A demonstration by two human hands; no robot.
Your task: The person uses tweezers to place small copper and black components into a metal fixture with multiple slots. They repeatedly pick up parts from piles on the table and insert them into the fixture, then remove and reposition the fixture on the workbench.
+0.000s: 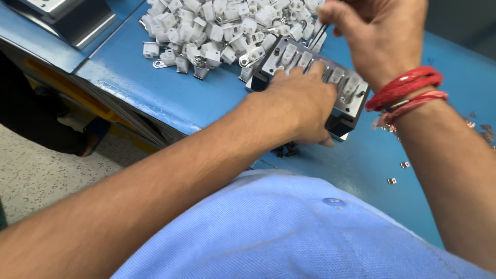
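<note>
A grey metal fixture block (351, 98) with a row of slots lies on the blue table (170, 98). White plastic parts (289, 53) sit in several of its slots. My left hand (299, 103) lies flat over the block's near side, fingers pressing on it and thumb at its lower edge. My right hand (377, 31) hovers above the block's far end, fingers pinched on a thin dark metal tool (319, 32). Red thread bands circle my right wrist.
A heap of white plastic parts with metal clips (217, 28) lies at the table's far side, touching the block. Small metal pieces (398, 173) are scattered at right. A shiny metal box (72, 18) stands at top left. The table edge drops to a speckled floor (36, 175).
</note>
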